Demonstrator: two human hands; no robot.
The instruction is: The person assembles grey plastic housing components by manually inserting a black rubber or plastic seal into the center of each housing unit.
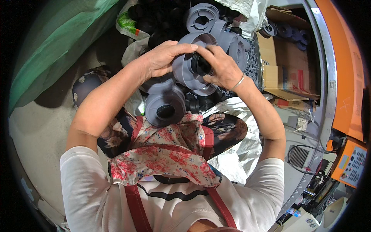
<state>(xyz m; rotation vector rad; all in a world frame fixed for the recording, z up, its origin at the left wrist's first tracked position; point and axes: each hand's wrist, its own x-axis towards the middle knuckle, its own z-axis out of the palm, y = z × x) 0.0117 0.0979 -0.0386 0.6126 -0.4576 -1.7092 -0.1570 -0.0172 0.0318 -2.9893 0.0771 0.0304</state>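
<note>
Both hands are at a round grey plastic fitting [181,71] with a wide flange, held above a heap of similar parts. My left hand [164,56] grips its left rim, thumb stretched along the top and the other fingers partly hidden behind. A black ribbed ring [197,63] sits at the fitting's central opening. Around that ring's right side curl the thumb and fingers of my right hand [222,67]; whether it is fully seated I cannot tell. Another grey fitting [176,103] with a dark central hole lies just below, close to my lap.
More grey fittings [202,18] and black rings [206,101] are piled ahead, partly on white sacking [241,149]. At the right, an open cardboard box [284,73] holds grey parts beside an orange machine [349,73]. Green netting [58,50] hangs at the left.
</note>
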